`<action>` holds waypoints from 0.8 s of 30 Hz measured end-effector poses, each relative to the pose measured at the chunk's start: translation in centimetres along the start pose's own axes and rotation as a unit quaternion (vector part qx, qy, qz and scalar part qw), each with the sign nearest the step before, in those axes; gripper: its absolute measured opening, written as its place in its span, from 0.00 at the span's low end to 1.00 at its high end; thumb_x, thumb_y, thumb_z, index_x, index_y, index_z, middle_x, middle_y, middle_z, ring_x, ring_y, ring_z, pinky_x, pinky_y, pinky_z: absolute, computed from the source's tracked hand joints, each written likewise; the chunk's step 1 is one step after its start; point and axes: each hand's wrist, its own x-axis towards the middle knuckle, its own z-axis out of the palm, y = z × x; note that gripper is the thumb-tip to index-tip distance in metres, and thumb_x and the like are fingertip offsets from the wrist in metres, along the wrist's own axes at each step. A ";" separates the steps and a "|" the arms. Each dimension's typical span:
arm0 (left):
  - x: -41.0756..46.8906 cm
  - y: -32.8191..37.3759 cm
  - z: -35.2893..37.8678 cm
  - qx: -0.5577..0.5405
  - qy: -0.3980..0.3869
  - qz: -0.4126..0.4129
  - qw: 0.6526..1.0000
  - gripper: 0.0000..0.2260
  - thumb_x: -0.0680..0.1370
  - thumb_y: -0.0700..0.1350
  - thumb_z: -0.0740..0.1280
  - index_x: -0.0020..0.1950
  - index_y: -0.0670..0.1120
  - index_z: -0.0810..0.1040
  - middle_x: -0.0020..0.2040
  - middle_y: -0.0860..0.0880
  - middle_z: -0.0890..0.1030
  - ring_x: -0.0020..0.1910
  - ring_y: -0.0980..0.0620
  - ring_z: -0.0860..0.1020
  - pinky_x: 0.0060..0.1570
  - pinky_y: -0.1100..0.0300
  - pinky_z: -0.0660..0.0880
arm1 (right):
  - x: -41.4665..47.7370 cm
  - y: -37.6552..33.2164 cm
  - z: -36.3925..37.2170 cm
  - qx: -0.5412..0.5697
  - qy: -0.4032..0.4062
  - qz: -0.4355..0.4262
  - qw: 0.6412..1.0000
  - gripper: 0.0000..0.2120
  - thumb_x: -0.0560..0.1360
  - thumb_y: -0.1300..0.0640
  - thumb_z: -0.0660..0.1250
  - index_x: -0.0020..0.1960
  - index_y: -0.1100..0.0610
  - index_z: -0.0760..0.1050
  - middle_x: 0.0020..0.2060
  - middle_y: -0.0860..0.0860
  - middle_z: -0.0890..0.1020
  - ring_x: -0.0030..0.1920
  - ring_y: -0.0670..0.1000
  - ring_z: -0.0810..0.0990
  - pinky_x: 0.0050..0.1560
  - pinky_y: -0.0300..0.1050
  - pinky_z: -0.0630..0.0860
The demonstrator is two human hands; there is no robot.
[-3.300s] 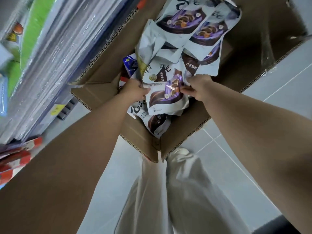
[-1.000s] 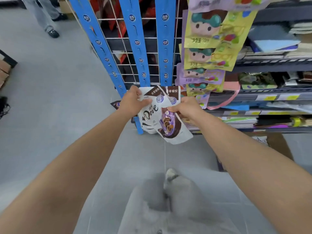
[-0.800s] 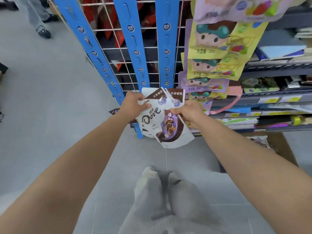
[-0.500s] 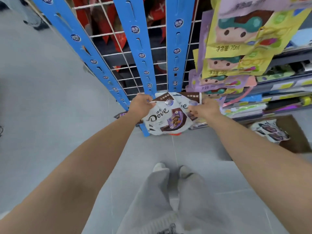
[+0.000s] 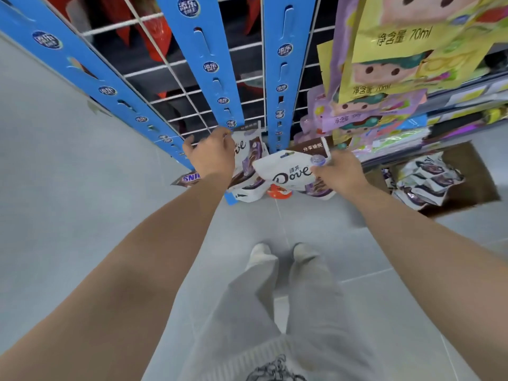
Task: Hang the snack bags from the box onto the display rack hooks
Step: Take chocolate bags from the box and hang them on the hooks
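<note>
1. A white Dove bag [image 5: 288,174] is held low in front of the rack, lying almost flat. Its brown header edge is turned toward the foot of the right blue hanging strip [image 5: 280,78], and it is not yet on any hook.
2. This bag is pinched at its header corner by the right hand [image 5: 339,171], with the grip pressed together on the packet.
3. A cluster of Dove bags [image 5: 248,163] is seen just to the left, at the lower end of the middle blue hanging strip [image 5: 211,67]. Whether any of them is already hooked cannot be told, since the spot is covered.
4. The top of this cluster is held by the left hand [image 5: 211,154], its grip curled over the packets and its fingertips hidden behind its back.
5. The slots higher up on both strips, and on the left blue hanging strip [image 5: 96,86], are seen to carry nothing.
6. Many more chocolate bags [image 5: 428,180] are left in the cardboard box [image 5: 472,174] on the floor, well to the right.
7. The task is therefore judged to be at an early stage: at most a few bags are hung low down, and most of the stock is yet to be placed.
8. Yellow and purple pouches [image 5: 384,64] are hung farther right, and a Snickers pack [image 5: 189,178] is partly seen near the left wrist.
</note>
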 end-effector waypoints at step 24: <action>0.1 1.3 1.9 -0.162 0.035 -0.158 0.973 0.08 0.78 0.49 0.62 0.52 0.52 0.80 0.46 0.53 0.82 0.44 0.56 0.71 0.69 0.55 0.56 | 0.8 -0.5 0.6 0.000 -0.040 -0.089 0.995 0.14 0.73 0.59 0.68 0.56 0.64 0.77 0.53 0.60 0.82 0.55 0.57 0.79 0.53 0.45 0.73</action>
